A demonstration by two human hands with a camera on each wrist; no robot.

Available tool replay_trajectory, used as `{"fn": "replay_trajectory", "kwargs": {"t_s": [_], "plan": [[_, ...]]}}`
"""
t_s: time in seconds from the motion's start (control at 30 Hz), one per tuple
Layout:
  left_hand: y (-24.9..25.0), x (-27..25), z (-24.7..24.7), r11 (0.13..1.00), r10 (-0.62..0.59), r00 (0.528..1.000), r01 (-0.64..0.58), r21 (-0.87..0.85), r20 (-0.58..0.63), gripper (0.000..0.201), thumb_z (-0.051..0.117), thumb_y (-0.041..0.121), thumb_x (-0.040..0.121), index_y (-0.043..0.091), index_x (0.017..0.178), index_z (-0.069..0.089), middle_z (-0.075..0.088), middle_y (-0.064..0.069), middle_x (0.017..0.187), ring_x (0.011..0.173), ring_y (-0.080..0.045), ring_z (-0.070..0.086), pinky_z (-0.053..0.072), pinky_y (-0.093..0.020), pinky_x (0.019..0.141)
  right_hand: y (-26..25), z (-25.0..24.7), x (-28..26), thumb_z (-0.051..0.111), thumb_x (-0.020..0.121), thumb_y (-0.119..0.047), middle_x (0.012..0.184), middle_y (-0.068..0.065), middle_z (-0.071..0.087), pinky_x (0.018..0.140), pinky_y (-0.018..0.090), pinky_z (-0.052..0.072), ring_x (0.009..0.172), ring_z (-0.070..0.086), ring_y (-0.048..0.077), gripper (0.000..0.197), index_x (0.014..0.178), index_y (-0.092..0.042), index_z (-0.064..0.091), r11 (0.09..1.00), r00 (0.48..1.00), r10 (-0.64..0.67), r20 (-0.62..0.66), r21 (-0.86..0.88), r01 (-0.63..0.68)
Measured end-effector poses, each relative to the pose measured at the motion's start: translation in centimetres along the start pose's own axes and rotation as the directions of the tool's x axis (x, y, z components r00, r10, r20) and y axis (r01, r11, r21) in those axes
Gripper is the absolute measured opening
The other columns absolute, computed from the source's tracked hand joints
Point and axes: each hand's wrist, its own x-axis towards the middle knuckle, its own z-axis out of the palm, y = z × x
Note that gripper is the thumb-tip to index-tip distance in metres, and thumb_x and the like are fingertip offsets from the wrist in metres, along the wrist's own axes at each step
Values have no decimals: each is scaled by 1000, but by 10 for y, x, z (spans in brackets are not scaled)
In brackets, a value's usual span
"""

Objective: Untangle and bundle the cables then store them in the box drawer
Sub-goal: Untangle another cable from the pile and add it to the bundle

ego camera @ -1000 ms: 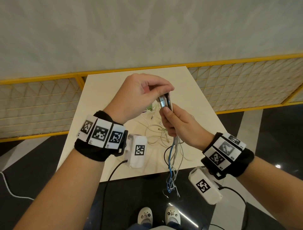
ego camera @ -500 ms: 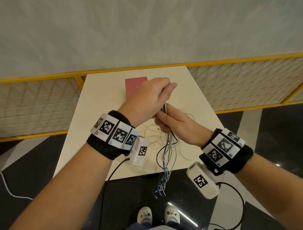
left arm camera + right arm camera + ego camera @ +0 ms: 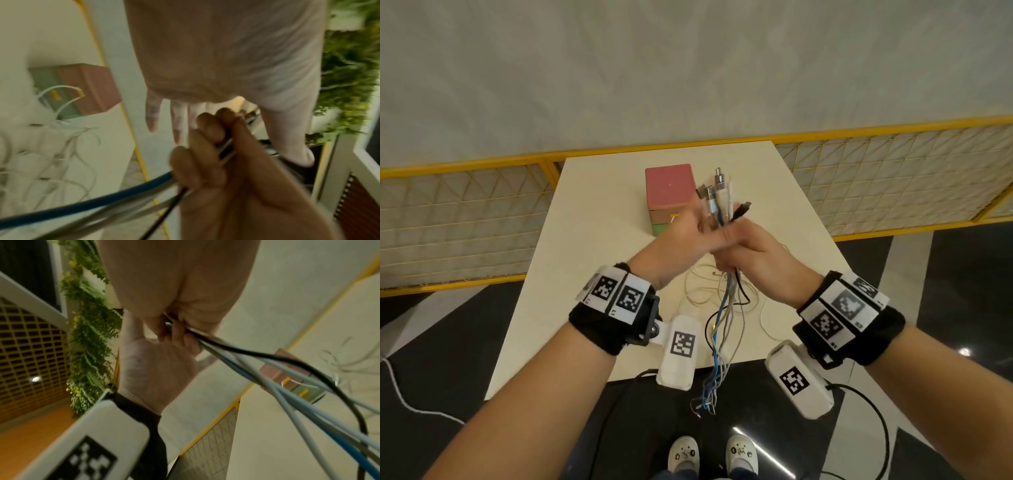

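My right hand (image 3: 727,251) grips a bundle of cables (image 3: 722,308) in blue, grey, white and black, held above the table. Their connector ends (image 3: 717,195) stick up out of the fist, and the tails hang past the table's near edge. In the right wrist view my fingers (image 3: 179,335) curl round the bundle (image 3: 287,386). My left hand (image 3: 693,228) lies flat against the right fist with its fingers (image 3: 153,113) straight, holding nothing. The pink and green box drawer (image 3: 669,192) stands on the table behind my hands.
Loose white cables (image 3: 702,291) lie tangled on the cream table (image 3: 592,246) under my hands. One white cable loops out of the box's front (image 3: 59,97). A yellow mesh fence (image 3: 465,222) runs behind the table. Dark floor lies on both sides.
My left hand has let go of the connector ends and opened beside the right fist. The bundle has risen and moved away from me, and the box has come into view.
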Motion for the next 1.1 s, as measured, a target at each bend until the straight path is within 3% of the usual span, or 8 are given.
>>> {"fn": "replay_trajectory", "kwargs": {"t_s": [0.2,0.33,0.47,0.6,0.7,0.93,1.03,1.1], "plan": [[-19,1,-1,959,68,995,-46,279,-70,36,47,34,101,10,102,75,75,1,104,103,-6,67,52,-28,95,6,3,1,43,83,6,61,-11,44,52,19,33,52,41,0,19,76,-10,50,991,996,32,84,-130,-21],[-18,2,1,960,73,983,-23,278,-170,47,42,31,104,7,84,78,77,0,91,75,-4,71,56,-20,63,10,6,2,36,99,-2,68,3,45,56,24,42,58,44,9,25,77,-3,49,978,992,95,80,-191,-78],[-13,3,-1,968,134,968,-82,236,-214,58,38,25,105,-4,64,67,77,-5,82,81,-10,72,48,-15,85,15,9,0,30,102,-16,66,0,38,63,30,45,55,40,7,30,76,-13,45,981,978,164,127,-121,-149],[-2,5,-1,986,166,953,-162,40,-252,56,33,29,106,2,58,43,46,-15,54,54,-28,57,54,-27,63,29,9,2,31,102,-13,70,1,39,61,24,47,58,46,9,24,82,-8,43,987,986,108,129,-132,-91],[9,11,-11,963,101,939,-175,-204,-328,52,32,38,104,13,58,28,25,-2,50,41,-17,26,33,-25,41,45,8,1,32,102,-18,69,0,46,65,24,46,62,51,11,23,84,-8,42,948,977,132,167,-310,-75],[20,10,-23,969,70,911,-159,-189,-407,52,37,38,104,19,56,28,21,6,45,36,-9,17,16,-17,39,71,15,9,31,102,-21,72,-4,49,69,35,50,63,54,11,14,91,-15,38,928,955,105,278,-372,7],[34,7,-43,949,98,876,-225,-222,-472,53,36,40,104,20,56,28,23,8,45,35,-9,16,15,-17,39,102,14,-1,31,102,-27,77,-1,57,72,31,53,69,62,10,13,96,-18,37,864,900,296,319,-491,-110],[37,2,-54,955,95,873,-215,-203,-478,53,36,42,104,21,56,27,22,8,45,36,-9,15,15,-16,39,124,14,-10,35,100,-30,89,2,62,85,36,53,82,65,14,10,102,-20,39,771,775,500,386,-606,-195]]}}
